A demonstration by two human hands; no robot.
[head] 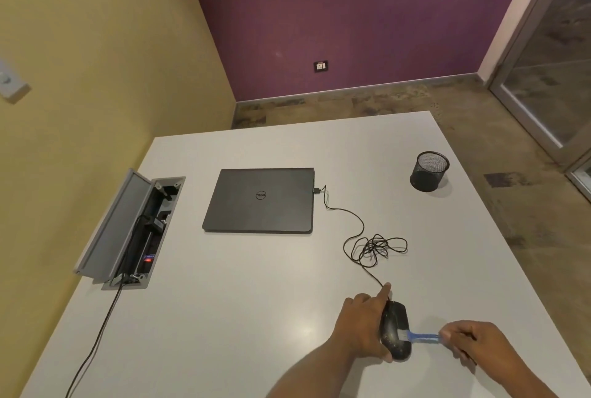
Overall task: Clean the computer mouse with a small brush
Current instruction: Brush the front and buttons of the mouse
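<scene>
Cleaning looks under way, not finished: at lower right, the left hand (363, 325) clasps the black, dust-speckled computer mouse (395, 330) on the white surface (240, 301); the right hand (473, 345) pinches the small blue brush (422, 337), bristles on the mouse.

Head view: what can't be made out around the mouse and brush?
- Mouse left side: hidden by the left hand.
- Brush handle end: covered by the right hand.
- Bristles: blurred, contact unclear.
- Pen cup contents: too small to tell.

Black speckled mouse (395, 330), blue brush (422, 337), white table (243, 301), black mesh cup (429, 171).
</scene>
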